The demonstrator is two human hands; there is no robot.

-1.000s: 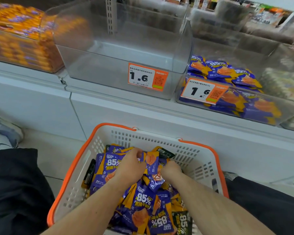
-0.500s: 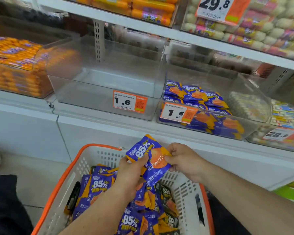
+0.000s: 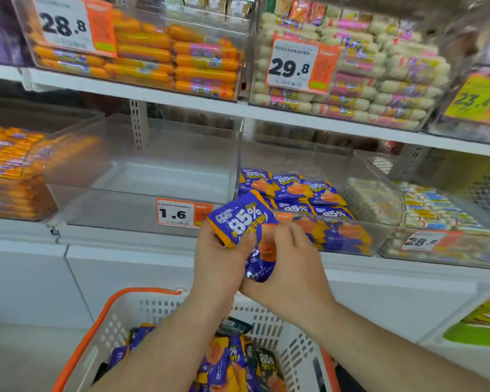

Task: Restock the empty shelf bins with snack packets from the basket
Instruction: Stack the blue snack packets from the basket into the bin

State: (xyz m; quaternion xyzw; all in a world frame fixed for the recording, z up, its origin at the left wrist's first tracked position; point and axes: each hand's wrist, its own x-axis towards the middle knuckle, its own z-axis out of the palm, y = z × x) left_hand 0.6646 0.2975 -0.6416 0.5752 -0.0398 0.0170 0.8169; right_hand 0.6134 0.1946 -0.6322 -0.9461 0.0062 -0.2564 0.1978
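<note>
Clear empty bin [image 3: 142, 176] sitting on shelf, 1.6 price tag [image 3: 181, 213] on front. Neighbouring bin [image 3: 379, 199] holding purple-orange 85% packets. White basket [image 3: 119, 321], orange rim, lying below, carrying more. Left hand [image 3: 218, 264] and right hand [image 3: 292, 267] both gripping snack packets [image 3: 244, 224], purple-orange bunch, raised above basket before bins.

Upper shelf [image 3: 181, 101] is carrying two clear bins: orange sausage sticks [image 3: 176, 60] sitting behind a 28.8 price tag [image 3: 68, 24], pale pink-labelled sausage sticks [image 3: 379, 89] sitting behind a 29.8 price tag [image 3: 294, 66]. A yellow price tag [image 3: 475, 99] is showing far right, blurred. More orange packets [image 3: 9, 165] are filling the far-left bin below.
</note>
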